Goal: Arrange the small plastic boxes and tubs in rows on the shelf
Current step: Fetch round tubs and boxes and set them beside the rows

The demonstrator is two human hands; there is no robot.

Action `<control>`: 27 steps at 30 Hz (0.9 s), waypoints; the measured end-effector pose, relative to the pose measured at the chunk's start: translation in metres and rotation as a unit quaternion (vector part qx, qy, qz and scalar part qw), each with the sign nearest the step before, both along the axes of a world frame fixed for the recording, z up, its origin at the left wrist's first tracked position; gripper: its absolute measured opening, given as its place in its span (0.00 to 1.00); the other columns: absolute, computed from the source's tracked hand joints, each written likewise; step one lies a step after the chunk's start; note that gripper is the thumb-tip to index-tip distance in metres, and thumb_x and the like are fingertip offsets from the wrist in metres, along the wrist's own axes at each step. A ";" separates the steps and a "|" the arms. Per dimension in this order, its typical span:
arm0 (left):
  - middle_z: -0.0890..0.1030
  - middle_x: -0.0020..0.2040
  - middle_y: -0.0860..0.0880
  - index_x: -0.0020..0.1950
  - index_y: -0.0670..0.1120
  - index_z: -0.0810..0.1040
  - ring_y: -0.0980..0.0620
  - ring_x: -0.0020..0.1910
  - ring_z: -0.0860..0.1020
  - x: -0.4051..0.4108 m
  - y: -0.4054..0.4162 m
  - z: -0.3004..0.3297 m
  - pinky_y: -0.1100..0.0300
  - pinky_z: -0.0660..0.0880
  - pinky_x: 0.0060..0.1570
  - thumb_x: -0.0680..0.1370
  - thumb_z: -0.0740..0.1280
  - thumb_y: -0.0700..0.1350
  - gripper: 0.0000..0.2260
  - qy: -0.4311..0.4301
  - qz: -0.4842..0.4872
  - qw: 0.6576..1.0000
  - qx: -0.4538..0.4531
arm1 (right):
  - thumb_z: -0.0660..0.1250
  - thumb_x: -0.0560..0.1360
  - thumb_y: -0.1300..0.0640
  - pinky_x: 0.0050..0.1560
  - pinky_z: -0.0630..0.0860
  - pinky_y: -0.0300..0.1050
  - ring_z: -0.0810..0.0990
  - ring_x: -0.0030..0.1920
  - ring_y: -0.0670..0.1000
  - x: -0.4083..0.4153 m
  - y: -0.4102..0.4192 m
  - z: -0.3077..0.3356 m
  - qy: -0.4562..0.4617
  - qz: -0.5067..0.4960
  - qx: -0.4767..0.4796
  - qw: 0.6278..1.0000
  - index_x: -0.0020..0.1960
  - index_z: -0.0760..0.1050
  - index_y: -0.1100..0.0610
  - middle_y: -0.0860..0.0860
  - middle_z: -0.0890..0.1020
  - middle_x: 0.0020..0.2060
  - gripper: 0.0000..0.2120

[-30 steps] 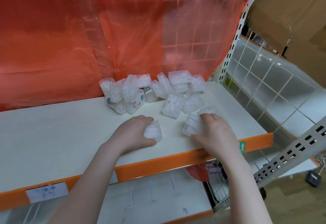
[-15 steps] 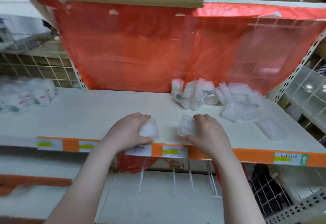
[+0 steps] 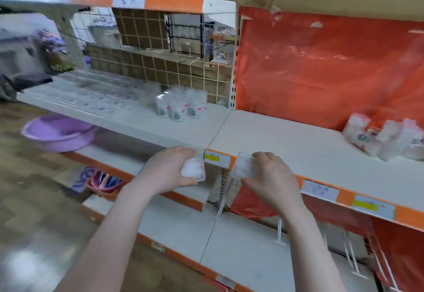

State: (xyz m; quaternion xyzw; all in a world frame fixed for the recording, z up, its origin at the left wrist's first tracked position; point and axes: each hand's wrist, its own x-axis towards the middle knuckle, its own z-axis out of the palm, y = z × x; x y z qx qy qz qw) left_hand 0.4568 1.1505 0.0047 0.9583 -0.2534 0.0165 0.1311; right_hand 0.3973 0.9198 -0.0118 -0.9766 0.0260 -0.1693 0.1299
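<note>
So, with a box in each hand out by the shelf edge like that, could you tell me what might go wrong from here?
1. The left hand holds its box and the right hand holds its box in front of the shelf edge, unsupported; a slip would likely drop either to the lower shelf.
2. The loose pile at the right looks unstable; a nudge might topple it.

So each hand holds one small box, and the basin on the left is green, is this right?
Not quite: the basin is purple, as the head view shows. The rest holds: left hand holds one box, right hand another.
</note>
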 end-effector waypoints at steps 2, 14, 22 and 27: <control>0.74 0.64 0.50 0.70 0.49 0.69 0.49 0.63 0.71 0.006 0.030 0.002 0.58 0.69 0.59 0.68 0.73 0.56 0.32 -0.007 0.020 1.000 -0.007 | 0.68 0.69 0.49 0.50 0.69 0.48 0.74 0.53 0.56 0.015 0.027 0.005 0.000 0.022 -0.002 1.000 0.56 0.72 0.56 0.53 0.77 0.50 0.19; 0.75 0.60 0.51 0.68 0.51 0.70 0.50 0.60 0.72 0.102 0.178 -0.004 0.55 0.70 0.57 0.69 0.71 0.56 0.29 -0.014 0.095 0.995 0.015 | 0.69 0.68 0.48 0.52 0.67 0.47 0.73 0.56 0.56 0.153 0.171 -0.003 0.007 0.105 0.019 0.994 0.61 0.71 0.57 0.54 0.76 0.53 0.25; 0.69 0.71 0.53 0.74 0.52 0.64 0.54 0.68 0.68 0.214 0.295 0.009 0.58 0.66 0.64 0.70 0.72 0.57 0.35 0.000 0.151 0.988 0.026 | 0.69 0.68 0.45 0.52 0.69 0.47 0.74 0.56 0.56 0.281 0.274 0.005 0.017 0.129 0.017 0.991 0.62 0.71 0.56 0.54 0.76 0.55 0.26; 0.67 0.72 0.53 0.75 0.52 0.62 0.54 0.69 0.66 0.261 0.350 0.011 0.59 0.65 0.65 0.71 0.72 0.56 0.36 0.014 0.176 0.984 0.016 | 0.70 0.68 0.45 0.53 0.69 0.45 0.73 0.59 0.55 0.336 0.323 0.014 0.041 0.141 0.016 0.989 0.62 0.71 0.55 0.53 0.75 0.59 0.26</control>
